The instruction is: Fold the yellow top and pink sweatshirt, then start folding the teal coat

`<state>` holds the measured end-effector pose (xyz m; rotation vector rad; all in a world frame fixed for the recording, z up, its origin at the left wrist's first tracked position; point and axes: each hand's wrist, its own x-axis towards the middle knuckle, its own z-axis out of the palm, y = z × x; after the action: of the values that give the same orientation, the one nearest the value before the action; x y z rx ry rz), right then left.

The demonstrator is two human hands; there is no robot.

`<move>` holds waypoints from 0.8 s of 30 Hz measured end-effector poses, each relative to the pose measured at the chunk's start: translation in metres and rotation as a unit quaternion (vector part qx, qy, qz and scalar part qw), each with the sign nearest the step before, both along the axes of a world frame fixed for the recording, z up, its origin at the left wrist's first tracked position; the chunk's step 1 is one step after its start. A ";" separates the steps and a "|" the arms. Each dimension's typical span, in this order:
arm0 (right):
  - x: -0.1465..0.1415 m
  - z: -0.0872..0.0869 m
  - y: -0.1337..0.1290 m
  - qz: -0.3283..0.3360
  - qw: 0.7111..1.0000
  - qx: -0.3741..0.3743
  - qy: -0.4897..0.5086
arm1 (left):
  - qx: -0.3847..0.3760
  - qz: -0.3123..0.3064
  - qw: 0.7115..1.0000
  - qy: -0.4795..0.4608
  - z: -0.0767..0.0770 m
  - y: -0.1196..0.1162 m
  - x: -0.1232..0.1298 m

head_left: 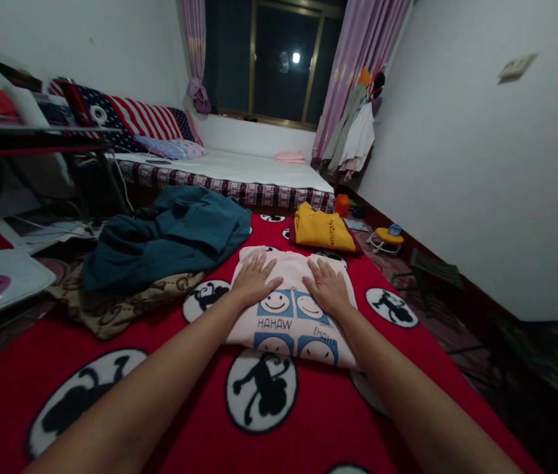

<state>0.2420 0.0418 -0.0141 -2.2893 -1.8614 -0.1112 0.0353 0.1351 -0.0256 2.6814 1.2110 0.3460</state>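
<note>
A pale pink shirt (pixel 293 334) with blue smiley squares and lettering lies folded on a red blanket (pixel 184 408) with black monkey figures in white circles. My left hand (pixel 255 280) rests flat on the upper left part of the shirt, fingers spread. On its upper right part lies my right hand (pixel 327 284), palm down with the fingers apart. Neither hand grips the cloth. Beyond the shirt, to the right, sits a folded yellow garment (pixel 323 227).
Teal clothing (pixel 170 234) is heaped at the left over a brown patterned cloth (pixel 111 306). A cluttered desk (pixel 36 139) stands far left. Behind are a low bed (pixel 239 168) and hanging clothes (pixel 358 135). Stools, one with a yellow seat (pixel 388 236), stand at the right.
</note>
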 end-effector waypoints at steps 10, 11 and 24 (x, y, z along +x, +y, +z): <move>-0.006 -0.025 -0.128 0.037 0.999 0.029 0.004 | 0.027 -0.039 0.999 -0.002 -0.015 -0.105 -0.100; -0.005 -0.024 -0.138 0.040 0.998 0.044 0.008 | 0.021 -0.040 0.999 -0.003 -0.012 -0.112 -0.107; 0.014 0.027 -0.105 -0.202 0.975 -0.046 0.080 | -0.061 0.231 0.970 0.035 0.049 -0.085 -0.089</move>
<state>0.2564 -0.0632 0.0124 -2.6231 -1.3314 0.1028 -0.0535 0.0500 0.0239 2.3029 1.8124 0.2285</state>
